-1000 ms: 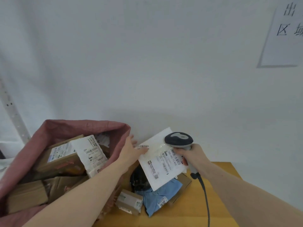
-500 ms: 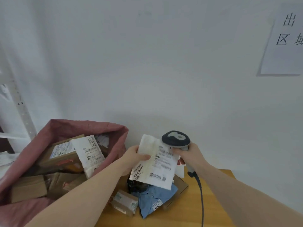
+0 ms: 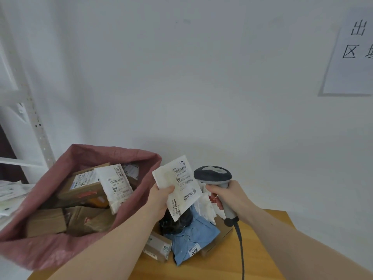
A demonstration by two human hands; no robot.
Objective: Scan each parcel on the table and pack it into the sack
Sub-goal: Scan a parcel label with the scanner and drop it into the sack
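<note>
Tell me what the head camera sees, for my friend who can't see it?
A left hand holds a white parcel beside a barcode scanner gripped by the right hand. A pink sack of parcels stands left; more parcels lie on the wooden table.

Pink sack (image 3: 50, 251), white parcel (image 3: 177, 186) w/ black barcodes, grey scanner (image 3: 213, 175), blue bag (image 3: 191, 239), tan table (image 3: 260, 257).

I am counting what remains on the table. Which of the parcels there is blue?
The blue soft bag at the front of the pile, bearing a small white label. Beside it lie a black bag and a small brown box.
</note>
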